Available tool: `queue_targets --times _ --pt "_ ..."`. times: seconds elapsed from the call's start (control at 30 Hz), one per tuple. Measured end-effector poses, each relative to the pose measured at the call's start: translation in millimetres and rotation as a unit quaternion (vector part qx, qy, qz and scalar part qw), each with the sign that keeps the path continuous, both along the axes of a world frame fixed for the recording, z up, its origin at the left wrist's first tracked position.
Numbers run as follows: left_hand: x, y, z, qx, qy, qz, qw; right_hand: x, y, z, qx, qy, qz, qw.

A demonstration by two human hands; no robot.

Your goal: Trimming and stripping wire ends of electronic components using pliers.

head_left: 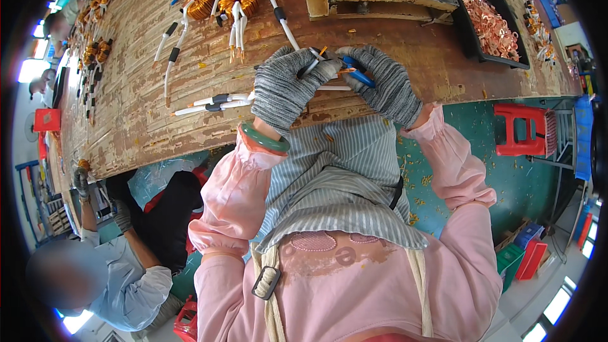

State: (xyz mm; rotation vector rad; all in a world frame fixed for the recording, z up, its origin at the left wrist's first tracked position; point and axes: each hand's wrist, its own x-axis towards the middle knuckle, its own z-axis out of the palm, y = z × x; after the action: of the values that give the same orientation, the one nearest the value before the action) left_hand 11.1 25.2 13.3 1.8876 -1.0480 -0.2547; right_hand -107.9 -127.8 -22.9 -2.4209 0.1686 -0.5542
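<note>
On the long worn wooden workbench (158, 107), near its front edge, the left hand (285, 85) in a grey knit glove pinches a thin white-sleeved wire lead (329, 88); the right hand (386, 85) grips small blue-handled pliers (356, 73) at its tip. The lead looks light and springy, best held near the end.

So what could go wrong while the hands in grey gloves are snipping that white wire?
The blue-handled cutters in the right hand work very close to the left hand, so its fingers might get nipped. The snipped end of the white sleeved wire could fly off. A sleeve might also knock the copper-wound coils nearby on the worn wooden bench.
</note>
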Motion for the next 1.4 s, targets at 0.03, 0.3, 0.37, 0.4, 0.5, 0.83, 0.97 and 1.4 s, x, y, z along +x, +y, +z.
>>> queue_targets --times 0.03,0.3,0.37,0.4,0.5,0.83,0.97,1.4 --pt "-0.4 -0.1 2.6 0.019 0.013 0.004 1.0 0.1 0.9 -0.8 0.0 0.001 0.0 1.0" --pt "-4.2 -3.4 -4.9 0.008 0.043 0.045 0.998 -1.8 -3.4 1.6 0.409 -0.113 0.006 0.905" --pt "-6.8 -2.6 -3.7 0.066 -0.012 0.025 0.997 -10.7 -21.2 -3.2 0.364 -0.113 -0.053 0.923" --pt "-5.0 -2.4 -5.8 0.066 -0.01 0.02 0.998 -16.8 -25.8 -5.1 0.317 -0.113 -0.11 0.935" --pt "7.1 1.9 -9.6 -0.048 0.133 -0.173 0.975 -32.0 -25.8 6.8 0.252 -0.062 -0.15 0.954" --pt "37.2 -2.3 -0.5 0.01 0.143 -0.279 0.949 -41.5 -33.6 -2.3 0.178 -0.036 -0.178 0.967" --pt "28.0 3.0 10.4 -0.055 0.09 -0.267 0.958 -42.6 -30.9 3.4 0.154 -0.065 -0.19 0.967" --pt "11.4 -3.6 14.5 0.043 -0.128 -0.213 0.968 62.2 45.9 190.5 -0.215 -0.111 0.011 0.97"
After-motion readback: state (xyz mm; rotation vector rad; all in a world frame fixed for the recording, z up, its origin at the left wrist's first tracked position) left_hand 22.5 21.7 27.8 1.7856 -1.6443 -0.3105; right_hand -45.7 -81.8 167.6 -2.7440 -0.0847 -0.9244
